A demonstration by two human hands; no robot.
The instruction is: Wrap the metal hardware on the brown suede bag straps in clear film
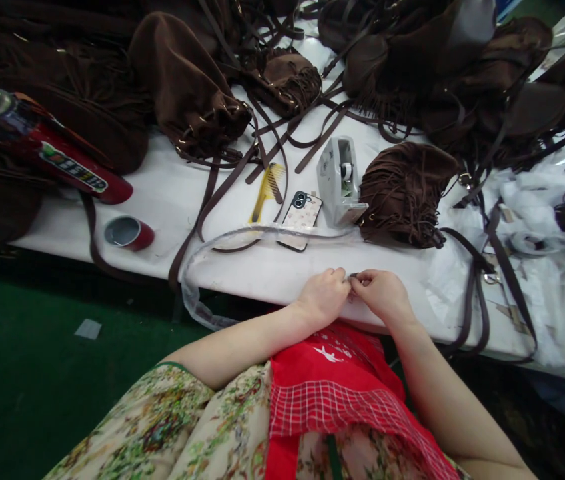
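Note:
At the table's near edge, my left hand [326, 293] and my right hand [380, 292] meet with fingertips pinched together. Between them shows a small dark piece [353, 275], too small to name. Just beyond sits a brown fringed bag [405, 193], its strap wrapped in clear plastic [242, 233] and curving left over the table's edge. A phone in a patterned case [301, 220] lies left of a white tape dispenser [337, 180]. Beside the phone rests a yellow comb [265, 193].
A red thermos [77, 170] and a red cup [129, 233] stand at the left on the white table [257, 273]. Brown bags [187, 87] with tangled straps fill the back. Crumpled white wrapping [552, 287] and loose straps [477, 300] lie on the right.

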